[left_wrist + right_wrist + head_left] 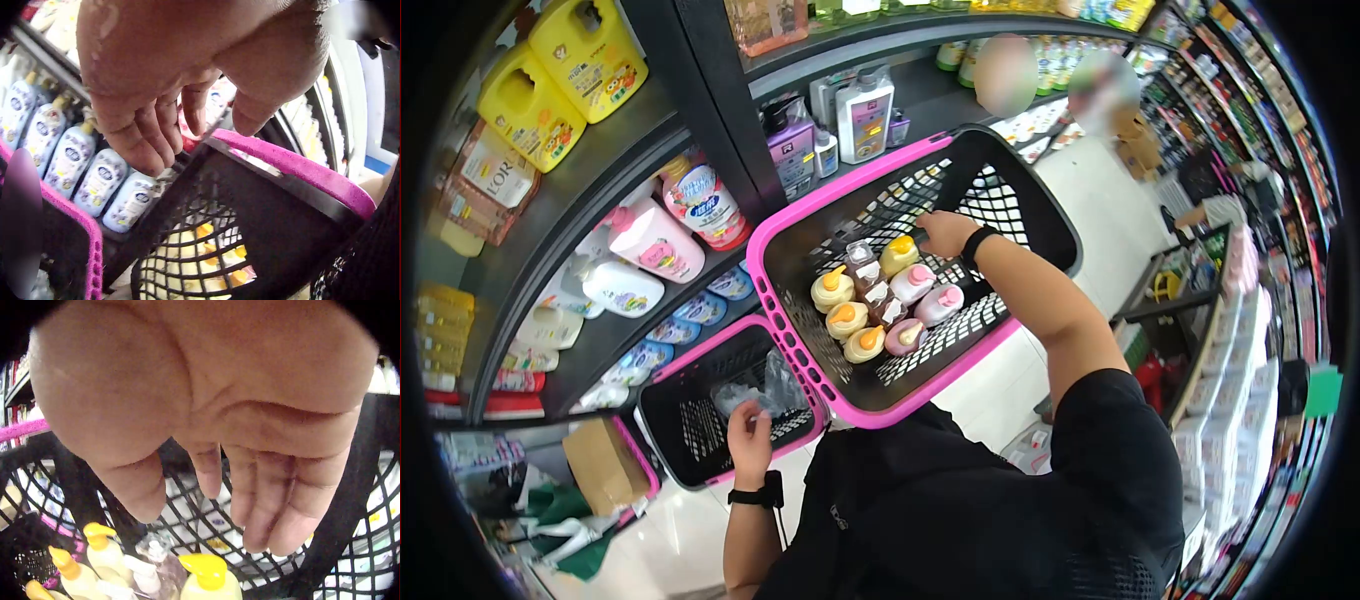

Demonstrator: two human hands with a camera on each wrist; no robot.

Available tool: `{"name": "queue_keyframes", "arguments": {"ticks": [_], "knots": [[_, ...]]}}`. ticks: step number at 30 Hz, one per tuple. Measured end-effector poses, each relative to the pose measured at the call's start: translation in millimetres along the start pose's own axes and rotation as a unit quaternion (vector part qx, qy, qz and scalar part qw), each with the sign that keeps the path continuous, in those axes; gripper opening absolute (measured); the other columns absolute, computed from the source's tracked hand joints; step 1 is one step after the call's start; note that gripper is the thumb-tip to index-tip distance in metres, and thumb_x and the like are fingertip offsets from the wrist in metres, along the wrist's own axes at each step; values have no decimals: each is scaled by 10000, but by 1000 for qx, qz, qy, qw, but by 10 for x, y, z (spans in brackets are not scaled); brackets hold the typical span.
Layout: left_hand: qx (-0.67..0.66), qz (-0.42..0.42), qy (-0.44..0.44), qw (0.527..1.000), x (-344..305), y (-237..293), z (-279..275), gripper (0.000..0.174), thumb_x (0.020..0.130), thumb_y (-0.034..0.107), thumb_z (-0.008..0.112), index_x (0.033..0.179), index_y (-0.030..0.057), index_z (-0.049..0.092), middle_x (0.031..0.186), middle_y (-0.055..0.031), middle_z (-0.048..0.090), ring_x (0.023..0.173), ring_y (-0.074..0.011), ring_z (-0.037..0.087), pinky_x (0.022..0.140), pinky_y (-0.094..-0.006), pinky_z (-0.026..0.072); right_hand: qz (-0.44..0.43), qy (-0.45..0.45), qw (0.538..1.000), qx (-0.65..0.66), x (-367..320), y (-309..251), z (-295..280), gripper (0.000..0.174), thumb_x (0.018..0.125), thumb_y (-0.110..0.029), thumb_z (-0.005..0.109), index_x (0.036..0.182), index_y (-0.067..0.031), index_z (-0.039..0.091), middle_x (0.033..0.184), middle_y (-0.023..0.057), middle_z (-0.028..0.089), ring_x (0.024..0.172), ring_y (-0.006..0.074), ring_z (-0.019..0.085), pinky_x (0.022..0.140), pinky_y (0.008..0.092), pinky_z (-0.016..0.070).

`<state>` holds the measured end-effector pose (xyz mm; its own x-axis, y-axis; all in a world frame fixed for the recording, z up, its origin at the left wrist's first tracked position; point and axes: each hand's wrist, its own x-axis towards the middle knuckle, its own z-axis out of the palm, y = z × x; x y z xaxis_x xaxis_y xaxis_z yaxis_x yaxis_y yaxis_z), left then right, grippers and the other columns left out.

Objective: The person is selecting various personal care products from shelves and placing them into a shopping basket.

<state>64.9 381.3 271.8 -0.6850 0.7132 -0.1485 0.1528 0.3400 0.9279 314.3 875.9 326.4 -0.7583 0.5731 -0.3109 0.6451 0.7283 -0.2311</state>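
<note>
In the head view, a large black basket with a pink rim (855, 180) holds several pump bottles: cream ones with orange pumps (832, 290), pink ones (940, 304), brown ones between them and a yellow-pump one (899, 255). The right hand (948, 234) is over the basket beside the yellow pump; in the right wrist view that hand (250, 419) hangs with relaxed fingers above the yellow pump (205, 569), holding nothing. The left hand (750, 438), empty with loosely bent fingers, hovers over a second basket (690, 425); the left wrist view shows this hand (200, 81) from close up.
A clear plastic bag (780, 385) lies in the second basket. Shelves with blue-white bottles (645, 357), pink bottles (657, 240) and yellow jugs (590, 60) stand at the left. A cardboard box (607, 466) is at lower left, stacked white goods (1225, 410) at right.
</note>
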Motion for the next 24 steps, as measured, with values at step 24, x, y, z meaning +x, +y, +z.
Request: {"name": "queue_keyframes", "arguments": {"ticks": [24], "knots": [[271, 185, -18, 944, -99, 1308, 1171, 453, 815, 141, 743, 1240, 23, 639, 1554, -300, 361, 1412, -475, 387, 1149, -498, 351, 34, -4, 999, 25, 725, 397, 1239, 336, 904, -155, 621, 1218, -40, 579, 1261, 245, 610, 1089, 414, 669, 934, 488, 551]]}}
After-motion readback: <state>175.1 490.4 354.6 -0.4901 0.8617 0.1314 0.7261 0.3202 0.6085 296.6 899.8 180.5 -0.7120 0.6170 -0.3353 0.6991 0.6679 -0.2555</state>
